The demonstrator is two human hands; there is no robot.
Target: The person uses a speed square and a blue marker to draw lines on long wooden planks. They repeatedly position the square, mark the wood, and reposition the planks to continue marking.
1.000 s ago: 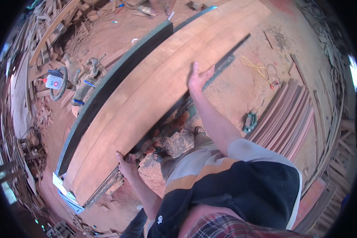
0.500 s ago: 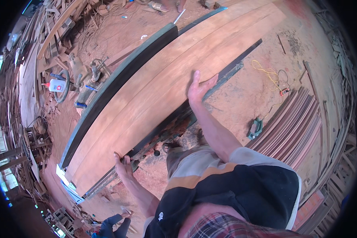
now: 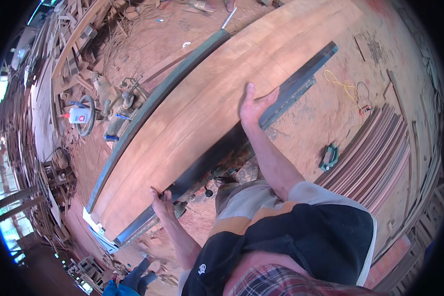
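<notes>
A long, pale wooden board [image 3: 192,123], with seams along its length and one curved long edge, lies across a dark flat bed [image 3: 197,165]. My left hand [image 3: 164,204] is at its near edge toward the left end, with bent fingers against the rim. Farther right, my right hand [image 3: 254,106] presses the same near edge. Its thumb lies on the top face and its fingers stretch apart to the right. The undersides of both hands are hidden.
Clamps or metal fittings [image 3: 126,98] and a white glue bottle [image 3: 78,116] with a red tip are beyond the bed. A green power tool [image 3: 329,157], stacked wood strips [image 3: 370,153] and a yellow cord [image 3: 348,89] are on the right. A person [image 3: 133,281] is at lower left.
The board has slid away from me across the bed, my hands moving with it. More of the bed shows on the near side and less on the far side.
</notes>
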